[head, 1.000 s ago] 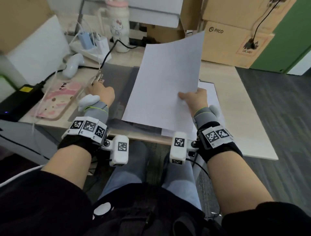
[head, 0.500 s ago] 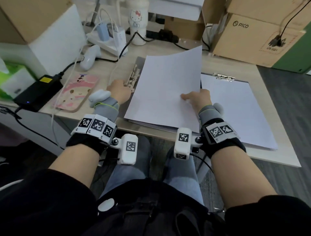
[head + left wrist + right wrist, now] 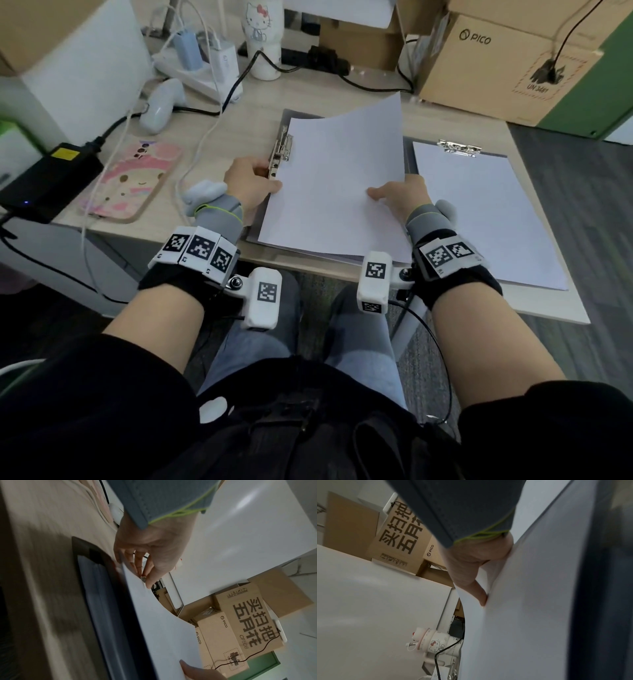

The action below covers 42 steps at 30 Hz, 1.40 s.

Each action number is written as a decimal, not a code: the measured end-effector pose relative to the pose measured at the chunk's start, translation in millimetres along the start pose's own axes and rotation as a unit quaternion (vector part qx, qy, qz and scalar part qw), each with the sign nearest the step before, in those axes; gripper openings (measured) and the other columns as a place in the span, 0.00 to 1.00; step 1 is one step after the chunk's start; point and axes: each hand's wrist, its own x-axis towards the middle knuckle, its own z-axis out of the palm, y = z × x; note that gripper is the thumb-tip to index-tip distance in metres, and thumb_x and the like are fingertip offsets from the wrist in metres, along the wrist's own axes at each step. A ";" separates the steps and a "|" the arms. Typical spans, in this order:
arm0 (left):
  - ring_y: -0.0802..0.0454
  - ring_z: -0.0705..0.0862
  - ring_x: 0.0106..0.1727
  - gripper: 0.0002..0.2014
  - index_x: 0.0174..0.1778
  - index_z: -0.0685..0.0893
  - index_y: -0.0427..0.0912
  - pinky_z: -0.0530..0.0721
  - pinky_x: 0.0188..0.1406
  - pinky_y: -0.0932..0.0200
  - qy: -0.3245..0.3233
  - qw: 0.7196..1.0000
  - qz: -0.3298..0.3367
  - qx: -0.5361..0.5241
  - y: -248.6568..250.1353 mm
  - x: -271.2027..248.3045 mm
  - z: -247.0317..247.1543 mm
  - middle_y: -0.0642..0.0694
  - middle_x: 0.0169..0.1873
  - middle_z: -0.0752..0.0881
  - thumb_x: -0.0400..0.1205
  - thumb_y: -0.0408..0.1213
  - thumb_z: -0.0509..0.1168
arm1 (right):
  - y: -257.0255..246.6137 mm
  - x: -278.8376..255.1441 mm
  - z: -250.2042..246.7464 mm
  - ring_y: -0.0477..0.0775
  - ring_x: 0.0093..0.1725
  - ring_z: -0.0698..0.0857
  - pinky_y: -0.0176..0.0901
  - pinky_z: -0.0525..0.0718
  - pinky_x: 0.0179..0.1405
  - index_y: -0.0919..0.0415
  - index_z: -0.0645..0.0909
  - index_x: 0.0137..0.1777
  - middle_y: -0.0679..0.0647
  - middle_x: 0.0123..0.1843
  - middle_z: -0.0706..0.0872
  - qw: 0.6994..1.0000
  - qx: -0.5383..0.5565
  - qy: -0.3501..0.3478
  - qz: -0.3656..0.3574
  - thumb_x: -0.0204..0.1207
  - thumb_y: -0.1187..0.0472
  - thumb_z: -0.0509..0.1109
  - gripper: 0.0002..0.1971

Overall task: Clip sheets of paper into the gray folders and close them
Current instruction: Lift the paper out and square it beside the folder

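An open gray folder (image 3: 287, 114) lies on the desk in front of me, with a metal clip (image 3: 281, 154) along its left side. My right hand (image 3: 399, 195) pinches the right edge of a white sheet of paper (image 3: 337, 181), held low over the folder with its far end curling up. My left hand (image 3: 250, 181) pinches the lever of the metal clip at the sheet's left edge. The left wrist view shows the left hand's fingers (image 3: 147, 566) curled on the clip, and the right wrist view shows the thumb (image 3: 471, 582) on top of the sheet (image 3: 513, 615).
A second gray board with a silver clip (image 3: 459, 148) and a white paper stack (image 3: 486, 212) lies to the right. A pink phone (image 3: 133, 181), a black power brick (image 3: 48, 174), cables, a white controller (image 3: 161, 102), a mug (image 3: 262, 37) and cardboard boxes (image 3: 507, 61) ring the desk.
The sheet has come down from upright to nearly flat over the folder, its left edge reaching the clip. My left hand has stayed on the clip.
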 end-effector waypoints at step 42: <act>0.38 0.79 0.63 0.57 0.71 0.67 0.56 0.84 0.61 0.42 -0.147 0.972 -0.028 0.183 13.0 69.9 0.3 0.40 0.65 0.77 0.39 0.39 0.71 | -39.1 4.4 61.1 0.63 0.85 0.33 0.64 0.43 0.82 0.36 0.52 0.82 0.46 0.87 0.40 0.885 -0.373 -0.210 -0.185 0.69 0.41 0.73 0.45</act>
